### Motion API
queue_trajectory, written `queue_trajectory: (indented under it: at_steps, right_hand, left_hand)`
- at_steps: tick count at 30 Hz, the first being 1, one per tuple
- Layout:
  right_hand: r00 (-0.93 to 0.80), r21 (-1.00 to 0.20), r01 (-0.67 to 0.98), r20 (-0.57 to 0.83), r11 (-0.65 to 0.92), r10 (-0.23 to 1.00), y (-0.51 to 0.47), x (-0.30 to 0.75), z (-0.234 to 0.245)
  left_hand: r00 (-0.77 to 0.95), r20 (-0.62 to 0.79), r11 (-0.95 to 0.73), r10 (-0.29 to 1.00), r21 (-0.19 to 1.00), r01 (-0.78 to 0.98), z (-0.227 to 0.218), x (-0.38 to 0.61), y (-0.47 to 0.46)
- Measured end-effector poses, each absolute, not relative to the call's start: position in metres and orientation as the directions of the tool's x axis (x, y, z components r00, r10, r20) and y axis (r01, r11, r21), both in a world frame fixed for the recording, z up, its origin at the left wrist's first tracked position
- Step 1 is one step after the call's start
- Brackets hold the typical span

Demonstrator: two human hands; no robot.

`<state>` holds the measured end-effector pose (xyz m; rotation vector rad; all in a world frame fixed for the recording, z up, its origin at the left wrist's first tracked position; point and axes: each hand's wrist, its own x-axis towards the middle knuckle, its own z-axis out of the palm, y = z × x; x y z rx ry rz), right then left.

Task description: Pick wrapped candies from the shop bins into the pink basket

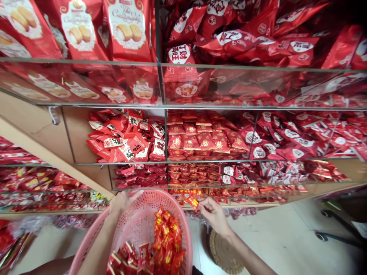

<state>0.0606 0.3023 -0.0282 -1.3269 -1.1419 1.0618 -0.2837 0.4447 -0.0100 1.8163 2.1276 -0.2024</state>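
A pink perforated plastic basket (pixel 186 229) is held up at the bottom of the view. My left hand (pixel 123 202) is at its far left rim, the forearm lying across the basket's left side; the hand is slightly blurred and appears closed on the rim. Between thumb and fingertips of my right hand (pixel 213 214) is a small red candy packet (pixel 191 201) with yellow print, just beyond the basket's right rim. Inside the basket lie a heap of similar red-and-yellow packets (pixel 168 233) and several darker red packets with gold ends (pixel 126 258).
Shelves with clear front panels (pixel 252 86) rise ahead, filled with red wrapped snacks, among them gold-printed packets (pixel 205 141). A wooden board (pixel 57 152) slants down at left. Below right are a round woven stool (pixel 225 252) and dark chair legs (pixel 338 229) on a tiled floor.
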Motion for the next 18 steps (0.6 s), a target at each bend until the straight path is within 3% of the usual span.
queue_trajectory:
  at_steps: [4,9,13,18]
  right_hand:
    - [-0.083,-0.985,0.173,-0.015,-0.001,0.996,0.293,0.044,-0.005]
    - [-0.457,-0.813,0.500,0.045,0.299,0.888,0.282,0.018,-0.004]
    - [-0.571,-0.604,0.627,0.072,0.491,0.818,0.278,0.004,-0.013]
    - [-0.624,-0.474,0.675,0.042,0.566,0.780,0.274,-0.005,-0.018]
  left_hand:
    - [-0.120,-0.344,0.167,0.931,0.112,0.980,-0.011,-0.285,0.444]
    - [-0.106,-0.332,0.154,0.937,0.122,0.981,-0.011,-0.285,0.444]
    - [-0.111,-0.337,0.158,0.935,0.117,0.980,-0.011,-0.285,0.444]
    - [-0.120,-0.328,0.159,0.937,0.095,0.983,-0.010,-0.284,0.445]
